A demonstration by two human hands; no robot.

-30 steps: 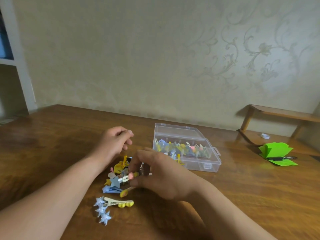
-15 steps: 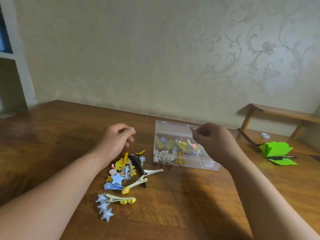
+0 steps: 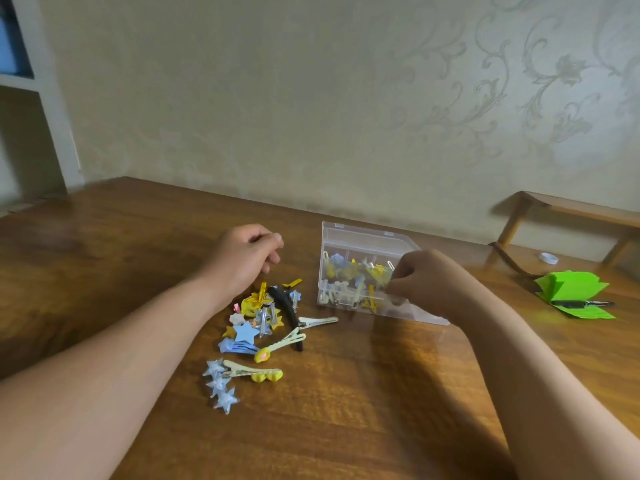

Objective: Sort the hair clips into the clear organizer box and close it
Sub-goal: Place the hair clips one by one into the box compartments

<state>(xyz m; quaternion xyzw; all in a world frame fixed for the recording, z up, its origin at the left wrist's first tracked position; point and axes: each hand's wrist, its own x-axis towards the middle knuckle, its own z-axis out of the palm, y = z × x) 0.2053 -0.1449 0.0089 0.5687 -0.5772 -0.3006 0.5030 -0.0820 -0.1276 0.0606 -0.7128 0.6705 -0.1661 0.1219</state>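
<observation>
The clear organizer box stands open on the wooden table, its lid tipped back, with several yellow and blue clips inside. My right hand hovers over its front compartments, fingers pinched on a pale hair clip that is mostly hidden. A loose pile of hair clips lies left of the box, including a long black clip and a string of blue stars. My left hand rests just behind the pile, fingers curled, holding nothing that I can see.
Folded green paper with a black pen lies at the right. Behind it are a low wooden shelf, a small white ring and a dark cable. A white bookcase stands at far left.
My right hand took a clip from the pile, carried it right to the box, and has now dropped lower into the box. My left hand stayed behind the pile.
</observation>
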